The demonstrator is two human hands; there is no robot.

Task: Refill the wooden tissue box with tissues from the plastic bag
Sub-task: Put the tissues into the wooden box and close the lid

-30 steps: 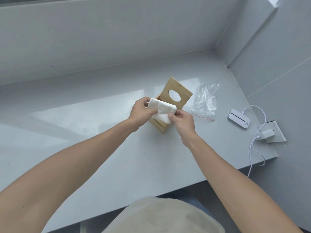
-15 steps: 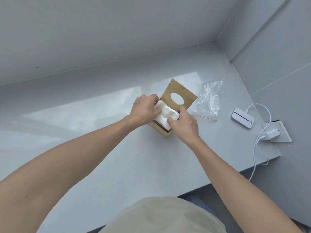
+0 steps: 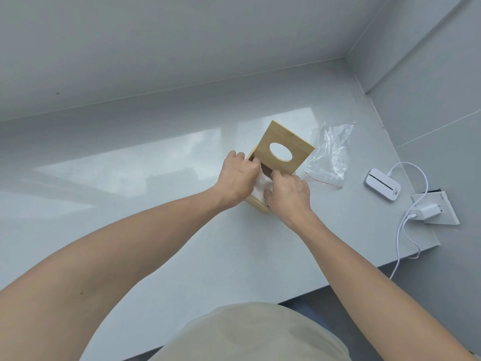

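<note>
The wooden tissue box (image 3: pixel 256 204) stands on the grey counter, its lid (image 3: pixel 282 149) with an oval hole tilted up at the back. White tissues (image 3: pixel 261 186) sit in the box opening, mostly covered by my hands. My left hand (image 3: pixel 239 175) reaches over the box's left side with fingers curled down onto the tissues. My right hand (image 3: pixel 289 194) covers the near right part, its fingers bent into the tissues. The clear plastic bag (image 3: pixel 329 155) with a red seal line lies flat to the right of the box, looking empty.
A small white device (image 3: pixel 382 187) lies at the right, its white cable (image 3: pixel 402 230) running to a white plug adapter (image 3: pixel 429 212) on a wall socket plate. The counter ends in a corner at the back right; its front edge runs near my body.
The tissue stack went from held above the box down into its opening. Both hands followed it and now cover most of it. The camera view shifted slightly.
</note>
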